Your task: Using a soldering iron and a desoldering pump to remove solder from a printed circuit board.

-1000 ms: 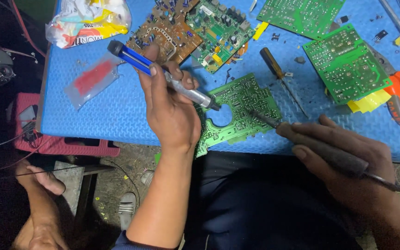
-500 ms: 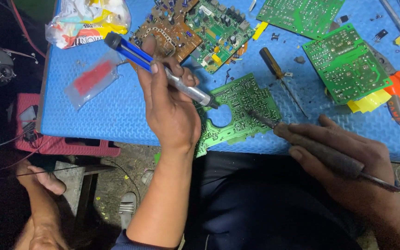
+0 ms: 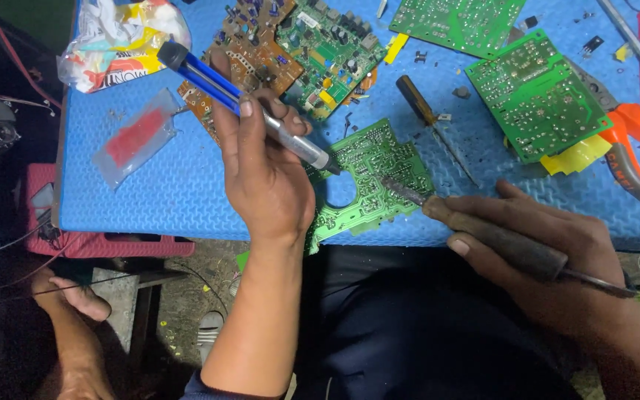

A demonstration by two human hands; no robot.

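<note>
Since a moment ago, our left hand [image 3: 264, 174] has tilted the blue-handled pump [image 3: 250, 111] slightly; its grip is clenched round it, tip on the green board [image 3: 368, 178] at the worktop's [image 3: 172, 192] front edge. Our right hand [image 3: 535, 252] grasps the iron [image 3: 483, 230]. A crumpled bag [image 3: 116, 44] and a clear red-filled pouch [image 3: 135, 137] lie near the left edge.

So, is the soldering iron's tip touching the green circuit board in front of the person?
Touching. The head view shows the soldering iron in the right hand, its tip resting on the green circuit board with no gap visible.
</note>
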